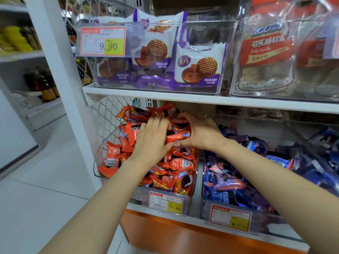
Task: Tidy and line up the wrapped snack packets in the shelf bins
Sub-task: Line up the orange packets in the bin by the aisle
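Observation:
A clear bin (190, 196) on the lower shelf is heaped with several red wrapped snack packets (180, 165). Both hands are in the upper part of that heap. My left hand (153, 138) lies palm down on the packets, fingers curled over them. My right hand (199, 132) is cupped around a small bunch of red packets (178, 136), thumb under and fingers over the top. The two hands almost touch at the thumbs. Packets under the palms are hidden.
To the right sits a clear bin (205, 208) of blue and purple packets (227, 182). The upper shelf (183, 99) overhangs close above the hands and holds a bin of purple biscuit packs (199, 67) and a bin of cola candy bags (266, 52). Price tags (166, 202) hang at the front.

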